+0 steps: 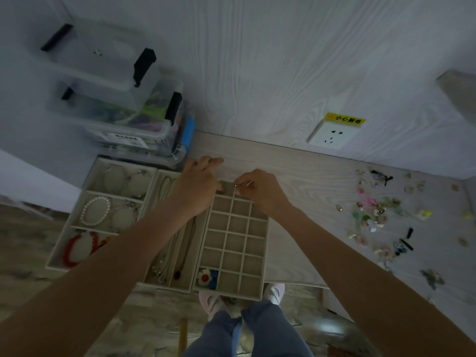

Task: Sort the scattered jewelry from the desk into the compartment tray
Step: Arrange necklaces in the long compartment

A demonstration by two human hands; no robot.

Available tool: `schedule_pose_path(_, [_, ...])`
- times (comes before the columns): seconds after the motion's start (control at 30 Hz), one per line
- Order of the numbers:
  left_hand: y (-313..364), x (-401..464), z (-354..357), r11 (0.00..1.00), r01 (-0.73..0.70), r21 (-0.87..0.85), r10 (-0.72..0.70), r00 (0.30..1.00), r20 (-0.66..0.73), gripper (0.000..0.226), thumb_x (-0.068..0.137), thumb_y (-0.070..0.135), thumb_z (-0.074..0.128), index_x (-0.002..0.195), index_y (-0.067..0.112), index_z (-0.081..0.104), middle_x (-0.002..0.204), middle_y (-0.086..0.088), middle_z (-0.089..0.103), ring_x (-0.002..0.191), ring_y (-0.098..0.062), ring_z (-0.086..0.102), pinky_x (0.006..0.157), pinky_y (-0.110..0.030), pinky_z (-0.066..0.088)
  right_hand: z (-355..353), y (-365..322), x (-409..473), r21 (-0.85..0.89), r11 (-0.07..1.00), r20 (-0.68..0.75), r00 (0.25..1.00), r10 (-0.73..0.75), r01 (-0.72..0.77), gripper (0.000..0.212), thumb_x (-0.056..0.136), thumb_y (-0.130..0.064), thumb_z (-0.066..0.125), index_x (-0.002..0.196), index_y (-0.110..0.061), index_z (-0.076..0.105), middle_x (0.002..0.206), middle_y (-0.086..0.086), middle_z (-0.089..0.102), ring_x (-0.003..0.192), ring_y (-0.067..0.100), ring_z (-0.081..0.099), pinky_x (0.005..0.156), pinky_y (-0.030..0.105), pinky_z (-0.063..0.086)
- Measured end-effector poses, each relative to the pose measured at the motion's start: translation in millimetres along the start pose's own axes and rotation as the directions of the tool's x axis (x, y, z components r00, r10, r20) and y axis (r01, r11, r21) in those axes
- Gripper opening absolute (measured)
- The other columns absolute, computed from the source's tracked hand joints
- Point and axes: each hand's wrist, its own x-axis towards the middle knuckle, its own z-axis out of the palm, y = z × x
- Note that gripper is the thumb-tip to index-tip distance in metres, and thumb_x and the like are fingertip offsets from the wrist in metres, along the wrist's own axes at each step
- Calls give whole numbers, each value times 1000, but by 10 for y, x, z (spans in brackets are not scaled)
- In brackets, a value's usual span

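Progress status: early to middle stage. The grid tray, a beige tray of small square compartments at the near edge of the table, is almost entirely vacant. Only the near-left cells hold anything: a red-and-white flower piece with a blue item just beside it. Every other visible cell shows bare lining.

Two adjoining trays to the left are already stocked. The long-slot tray holds chains laid lengthwise. The wide tray holds a pearl bracelet, a red bead bracelet and further pieces on oval cushions.

Hand state:
- The right hand is over the far edge of the grid tray, thumb and forefinger pinching a small metallic piece, probably an earring or thin ring; the frame is too dim and soft to identify it.
- The left hand rests at the far-left corner of the grid tray, fingers loosely extended, holding nothing visible; it appears to steady the tray.

Remaining work: the scattered jewelry lies well apart on the right side of the table. This is a loose spread of small pink, green, yellow, black and metallic items, and it forms the bulk of the task. The pinched piece has not yet been released into a far-row cell.

Stacked clear storage boxes stand behind the trays, against the wall.
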Motion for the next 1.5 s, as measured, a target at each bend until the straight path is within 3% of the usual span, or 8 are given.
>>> schedule_pose_path(0.1, [5, 9, 0, 998, -52, 34, 52, 999, -7, 35, 89, 15, 52, 119, 28, 64, 157, -6, 13, 141, -27, 14, 105, -40, 20, 39, -66, 40, -127, 992, 23, 1000, -4, 7, 22, 85, -11, 61, 106, -12, 70, 107, 13, 60, 95, 23, 59, 81, 26, 45])
schedule_pose_path(0.23, [2, 5, 10, 995, -49, 92, 47, 999, 26, 39, 91, 17, 50, 126, 34, 57, 157, -4, 7, 141, -26, 11, 105, -39, 20, 108, -138, 55, -304, 951, 72, 997, -27, 47, 24, 90, -20, 56, 112, -14, 65, 110, 10, 54, 100, 26, 56, 81, 34, 46])
schedule_pose_path(0.43, [-52, 11, 45, 999, -37, 8, 37, 999, -21, 44, 90, 11, 46, 126, 34, 57, 156, -7, 13, 140, -28, 14, 102, -39, 19, 201, -155, 32, -513, 842, 78, 986, -149, 168, 19, 93, -19, 51, 107, -11, 60, 109, 10, 52, 106, 26, 50, 74, 34, 44])
schedule_pose_path(0.63, [-117, 17, 74, 995, -78, -61, 69, 990, -127, 27, 71, 8, 62, 85, 25, 76, 136, -17, 49, 121, -39, 47, 85, -43, 38, 209, -154, 42, -496, 853, 98, 987, -127, 160, 23, 94, -16, 50, 108, -13, 67, 114, 10, 51, 110, 25, 48, 75, 31, 42])
schedule_pose_path(0.83, [-97, 25, 39, 997, -42, -72, 38, 998, -50, 35, 89, 9, 50, 116, 26, 66, 154, -8, 19, 140, -29, 17, 103, -40, 21, 88, -140, 30, -509, 847, 148, 985, -89, 154, 29, 95, -16, 49, 121, -17, 63, 121, 9, 50, 114, 25, 49, 81, 30, 41])
schedule_pose_path(1.07, [-94, 22, 2, 997, -34, -65, 33, 999, -14, 37, 91, 10, 48, 119, 29, 63, 155, -6, 15, 140, -26, 13, 105, -37, 19, 94, -167, 18, -586, 796, 241, 970, -6, 151, 30, 97, -19, 45, 123, -12, 59, 117, 12, 46, 104, 30, 52, 75, 32, 40])
schedule_pose_path(1.3, [-93, 34, 3, 996, -49, -81, 45, 998, -49, 32, 91, 11, 48, 112, 23, 68, 153, -10, 23, 137, -29, 22, 101, -39, 22, 80, -261, 27, -642, 753, 259, 965, 38, 142, 17, 97, -20, 45, 106, -10, 53, 103, 7, 41, 96, 28, 54, 67, 32, 34])
schedule_pose_path(1.5, [-64, 28, 5, 997, -68, 23, 70, 996, -52, 33, 91, 13, 46, 118, 21, 64, 154, -11, 21, 137, -30, 22, 102, -41, 23, 99, -308, 7, -719, 664, 260, 965, -15, 204, 30, 94, -12, 46, 121, -17, 58, 109, 8, 45, 94, 27, 56, 66, 33, 38])
